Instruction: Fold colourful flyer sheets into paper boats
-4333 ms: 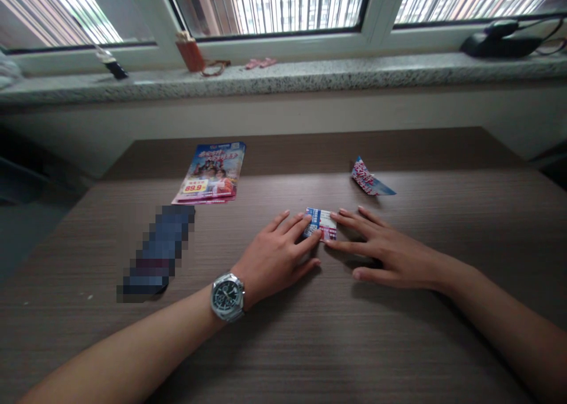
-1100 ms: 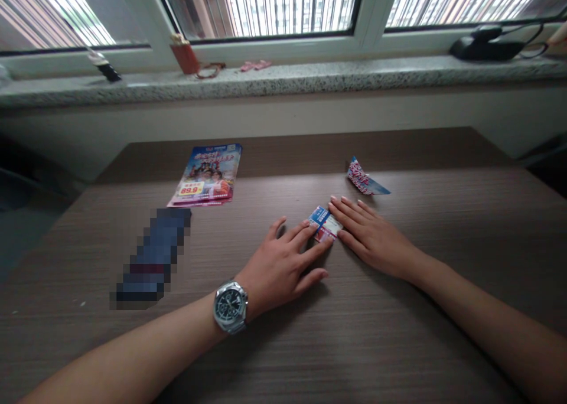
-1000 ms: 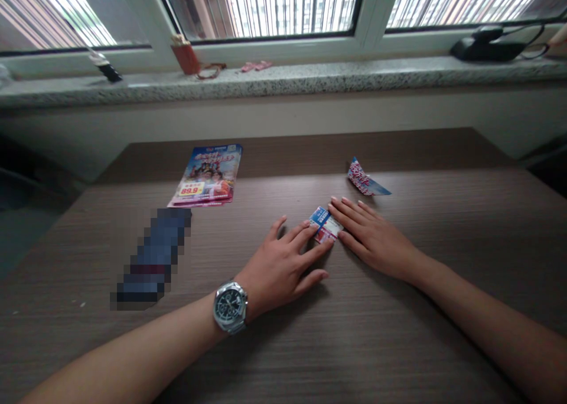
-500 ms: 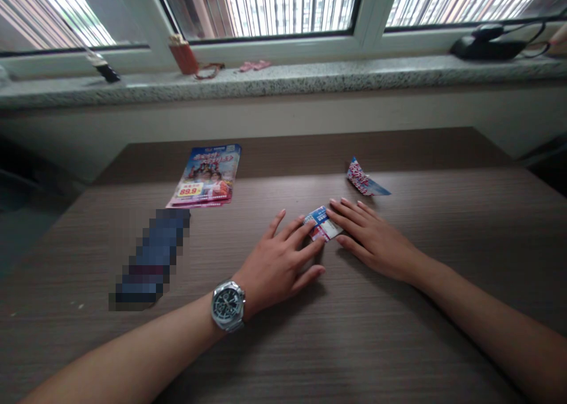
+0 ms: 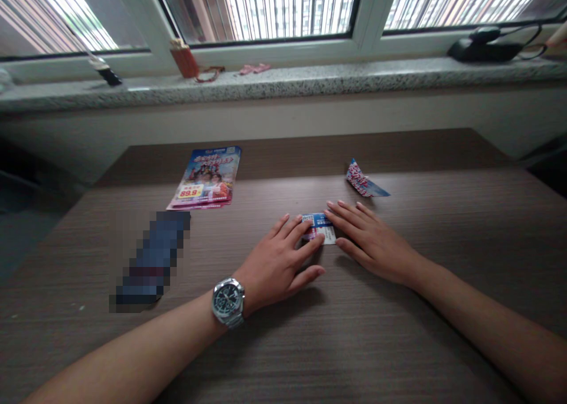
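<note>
A small folded piece of printed paper [image 5: 326, 234], blue, white and red, lies flat on the brown table between my hands. My left hand [image 5: 283, 256], with a silver watch [image 5: 228, 300] on its wrist, rests its fingertips on the paper's left part and hides some of it. Its fingers are spread. My right hand [image 5: 370, 238] lies with fingers stretched out, the tips at the paper's upper right edge. Behind the right hand stands a folded paper boat [image 5: 361, 181] with a red, white and blue print.
Several printed flyers [image 5: 208, 176] are stacked at the back left of the table [image 5: 266, 357]. In front of them lies a dark pixelated object [image 5: 153, 256]. Along the granite windowsill [image 5: 310, 85] are a red box [image 5: 184, 60], pink pieces [image 5: 254, 69] and a black device [image 5: 485, 48].
The folded paper has turned on the table, from a tilted position to nearly square with the table's back edge. Both hands have shifted only slightly.
</note>
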A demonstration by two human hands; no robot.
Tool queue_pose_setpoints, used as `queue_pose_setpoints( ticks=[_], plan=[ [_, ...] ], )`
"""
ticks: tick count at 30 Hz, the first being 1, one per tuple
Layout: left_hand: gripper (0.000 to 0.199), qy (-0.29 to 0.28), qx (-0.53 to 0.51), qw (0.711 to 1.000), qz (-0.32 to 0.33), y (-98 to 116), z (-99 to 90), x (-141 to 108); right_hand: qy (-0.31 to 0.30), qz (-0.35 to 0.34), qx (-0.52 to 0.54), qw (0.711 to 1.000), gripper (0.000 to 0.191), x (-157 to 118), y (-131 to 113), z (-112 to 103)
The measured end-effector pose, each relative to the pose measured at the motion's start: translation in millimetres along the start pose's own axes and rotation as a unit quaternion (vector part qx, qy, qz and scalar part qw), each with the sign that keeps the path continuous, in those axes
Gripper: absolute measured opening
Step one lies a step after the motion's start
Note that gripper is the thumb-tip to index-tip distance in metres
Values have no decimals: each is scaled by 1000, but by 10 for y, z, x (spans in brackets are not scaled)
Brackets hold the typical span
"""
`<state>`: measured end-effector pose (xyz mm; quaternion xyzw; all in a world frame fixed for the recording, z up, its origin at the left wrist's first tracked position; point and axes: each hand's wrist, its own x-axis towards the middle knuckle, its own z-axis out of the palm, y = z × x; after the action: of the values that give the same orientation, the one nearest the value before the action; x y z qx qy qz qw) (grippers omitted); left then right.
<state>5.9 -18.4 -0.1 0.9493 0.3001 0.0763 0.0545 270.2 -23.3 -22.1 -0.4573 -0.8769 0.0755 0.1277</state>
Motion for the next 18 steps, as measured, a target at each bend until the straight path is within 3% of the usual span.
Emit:
queue_pose_setpoints(
  ticks=[18],
  plan=[
    [56,-5,-10,1000,-22,24,-1,1,-14,18,12,1000,52,7,10,0]
  ],
)
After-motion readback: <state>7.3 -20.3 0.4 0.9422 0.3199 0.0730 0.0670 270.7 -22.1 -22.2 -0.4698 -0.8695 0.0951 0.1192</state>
